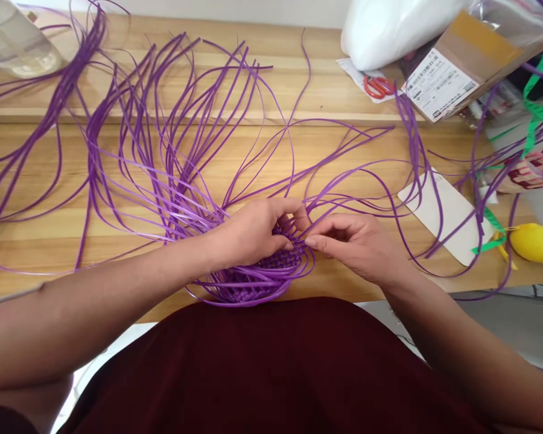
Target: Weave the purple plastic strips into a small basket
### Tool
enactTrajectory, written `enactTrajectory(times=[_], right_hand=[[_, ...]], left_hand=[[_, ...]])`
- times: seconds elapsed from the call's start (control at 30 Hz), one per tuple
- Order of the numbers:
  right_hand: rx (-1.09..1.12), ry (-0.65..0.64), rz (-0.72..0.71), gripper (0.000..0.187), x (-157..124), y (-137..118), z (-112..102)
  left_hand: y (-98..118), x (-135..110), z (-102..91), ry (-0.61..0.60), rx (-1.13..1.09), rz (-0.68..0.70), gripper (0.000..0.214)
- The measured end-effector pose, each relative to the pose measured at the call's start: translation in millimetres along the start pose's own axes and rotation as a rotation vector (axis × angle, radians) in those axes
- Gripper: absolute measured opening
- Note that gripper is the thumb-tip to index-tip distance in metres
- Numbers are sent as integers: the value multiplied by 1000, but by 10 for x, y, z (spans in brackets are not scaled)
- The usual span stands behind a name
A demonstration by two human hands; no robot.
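A purple woven piece (283,256) made of flat plastic strips lies at the front edge of the wooden table, close to my body. My left hand (265,226) rests over it from the left, thumb and fingers closed on its woven edge. At its right side my right hand (355,241) pinches a thin purple strip between thumb and forefinger, right by the weave. Long loose purple strips (176,150) fan out from the piece toward the back and left. Other strips (366,172) run off to the right. My left palm hides part of the weave.
Red-handled scissors (378,87) lie at the back by a cardboard box (461,63) and a white bag (389,30). On the right are a white card (446,217), a yellow tape measure (536,242) and green ribbon (540,114). A clear bottle (18,42) stands back left.
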State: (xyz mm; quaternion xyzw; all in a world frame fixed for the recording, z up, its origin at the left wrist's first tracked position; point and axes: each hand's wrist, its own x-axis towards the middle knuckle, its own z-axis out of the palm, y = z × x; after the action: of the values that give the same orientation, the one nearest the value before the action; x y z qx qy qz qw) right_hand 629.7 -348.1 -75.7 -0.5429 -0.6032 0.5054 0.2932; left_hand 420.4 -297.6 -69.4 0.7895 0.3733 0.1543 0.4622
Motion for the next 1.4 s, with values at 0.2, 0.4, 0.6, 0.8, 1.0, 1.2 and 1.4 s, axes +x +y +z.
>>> enactTrajectory(times=[0.2,0.4,0.6,0.8,1.0,1.2,1.4], right_hand=[[-52,13,51,23,28,-14,27],[-76,69,88,19,32,-86,75],[-71,80,93,16,24,-86,117],[-108,87,102,19,32,-80,160],[-100,78,114,18,24,-99,148],[-79,55,99,19,27,-93,144],[-156,3,72,18,52,-110,111]], left_hand=[[-53,-13,2,-40,-59,-45,33],[-88,-30,-6,-14,-81,-25,40],[-89,-41,14,18,-102,-49,42],[-78,-55,45,44,-91,-74,40],[-79,-66,67,57,-100,-74,40],[-101,-80,80,79,-120,-76,38],[-128,-86,84,86,-154,-65,38]])
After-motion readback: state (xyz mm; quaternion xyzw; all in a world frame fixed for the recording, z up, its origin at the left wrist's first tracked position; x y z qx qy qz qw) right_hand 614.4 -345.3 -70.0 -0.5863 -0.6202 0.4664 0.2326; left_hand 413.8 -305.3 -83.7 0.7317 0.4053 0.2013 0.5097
